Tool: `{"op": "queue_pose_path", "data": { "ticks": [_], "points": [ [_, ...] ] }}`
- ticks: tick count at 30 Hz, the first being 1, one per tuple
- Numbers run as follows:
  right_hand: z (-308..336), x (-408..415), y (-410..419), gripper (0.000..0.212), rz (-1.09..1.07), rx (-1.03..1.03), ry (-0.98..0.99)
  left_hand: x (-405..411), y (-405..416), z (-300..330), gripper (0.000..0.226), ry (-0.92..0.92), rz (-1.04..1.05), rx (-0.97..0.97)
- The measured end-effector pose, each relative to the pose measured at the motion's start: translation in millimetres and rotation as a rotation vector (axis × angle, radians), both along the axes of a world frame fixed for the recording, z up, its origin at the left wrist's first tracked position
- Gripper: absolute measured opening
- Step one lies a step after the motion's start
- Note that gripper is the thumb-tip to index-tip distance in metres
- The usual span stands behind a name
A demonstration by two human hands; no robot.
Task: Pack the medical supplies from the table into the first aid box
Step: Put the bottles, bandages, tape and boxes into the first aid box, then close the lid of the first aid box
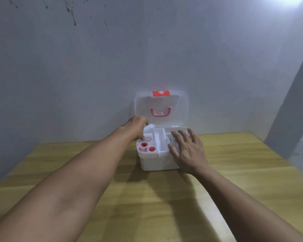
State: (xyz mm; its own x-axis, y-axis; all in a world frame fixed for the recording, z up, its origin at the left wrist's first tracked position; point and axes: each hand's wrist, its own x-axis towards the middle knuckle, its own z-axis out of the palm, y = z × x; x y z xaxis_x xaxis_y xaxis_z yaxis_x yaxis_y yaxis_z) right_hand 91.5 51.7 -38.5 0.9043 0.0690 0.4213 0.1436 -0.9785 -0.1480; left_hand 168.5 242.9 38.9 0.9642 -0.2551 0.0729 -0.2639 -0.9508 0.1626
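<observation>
First aid box (157, 161) sat open on table (59, 163), far edge. Left hand (137, 125) gripped white roll (148, 131) over tray; right hand (187, 149) spread flat, empty. Final packing, probably; next: release roll, shut lid (179, 105).

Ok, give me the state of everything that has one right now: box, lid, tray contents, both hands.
First aid box: upright on the table.
Lid: open, standing upright behind.
Tape rolls: two, lying in the front left compartment.
Left hand: closed on a white item over the tray.
Right hand: open, fingers spread over the right compartment.
</observation>
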Motion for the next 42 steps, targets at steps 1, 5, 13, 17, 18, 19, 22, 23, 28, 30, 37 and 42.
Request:
{"op": "queue_pose_path", "data": {
  "ticks": [1,5,13,17,18,19,22,23,28,30,37,42],
  "points": [
    [0.1,0.0,0.1,0.069,0.0,0.004,-0.006,2.4,0.4,-1.3,0.063,0.005,0.003,-0.005],
    [-0.2,0.6,0.1,0.068,-0.005,0.024,-0.045,5.8,0.6,2.9,0.067,0.017,0.018,-0.054],
    [-4.1,2.1,-1.4,0.067,-0.018,0.001,-0.037,-18.8,-33.0,9.4,0.038,-0.065,0.128,-0.306],
    [-4.6,2.4,-1.3,0.069,-0.02,-0.001,-0.034,-28.7,-44.4,5.4,0.042,0.017,0.183,-0.527],
    [-4.3,2.4,-1.2,0.068,-0.018,0.001,-0.031,-30.1,-43.7,3.5,0.04,-0.043,0.196,-0.517],
    [-4.4,2.4,-1.3,0.068,-0.016,0.001,-0.028,-30.4,-41.7,0.1,0.038,-0.135,0.205,-0.468],
    [-4.6,1.2,-1.9,0.066,-0.001,0.002,-0.026,-28.9,-36.3,-8.4,0.025,-0.342,0.193,-0.37],
    [-4.5,0.6,-2.0,0.065,0.005,0.006,-0.024,-25.2,-34.6,-9.2,0.019,-0.375,0.189,-0.384],
    [-2.1,-0.3,-2.3,0.069,0.013,0.019,0.014,5.6,-23.0,12.0,0.067,-0.26,0.282,-0.542],
    [-1.6,-0.1,-2.8,0.07,0.018,0.016,0.027,17.0,-19.7,22.6,0.082,-0.154,0.298,-0.617],
    [18.0,0.9,-4.7,0.07,0.022,0.167,-0.018,27.2,-17.1,33.9,0.075,-0.194,0.288,-0.807],
    [65.2,20.9,-6.0,0.054,-0.008,0.145,-0.391,7.9,-7.2,31.7,0.053,-0.406,0.237,-0.728]
  ]
}}
